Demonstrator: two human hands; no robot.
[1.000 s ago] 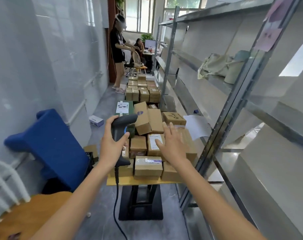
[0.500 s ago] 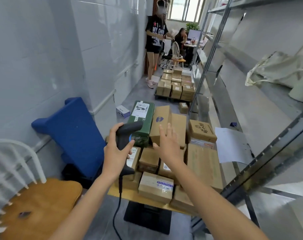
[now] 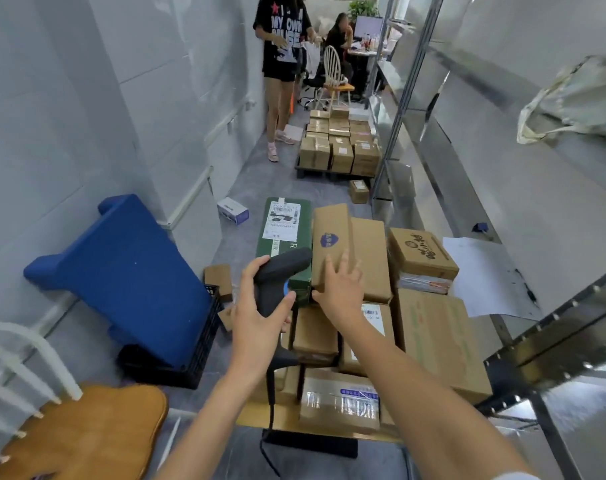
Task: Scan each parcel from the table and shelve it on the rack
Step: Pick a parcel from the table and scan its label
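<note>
My left hand [image 3: 260, 317] grips a black handheld scanner [image 3: 280, 271] by its handle, its head pointing toward the parcels. My right hand [image 3: 341, 289] reaches with spread fingers onto a tall brown box with a blue badge [image 3: 331, 237], thumb at its lower edge. That box stands among several cardboard parcels piled on a small wooden table [image 3: 260, 415]. A dark green box with a white label [image 3: 284, 226] lies at the pile's left. The metal rack [image 3: 554, 344] runs along the right.
A blue padded seat [image 3: 128, 271] on a black crate and a wooden chair [image 3: 83, 434] stand at my left. More parcels sit on a pallet [image 3: 339, 143] down the aisle, beside a standing person [image 3: 280, 64]. A cloth bag [image 3: 571, 98] and paper sheet [image 3: 481, 271] lie on the rack.
My view has tilted down and closer to the table. My right hand has moved forward from above the low parcels onto the tall brown box. The left hand keeps the scanner.
</note>
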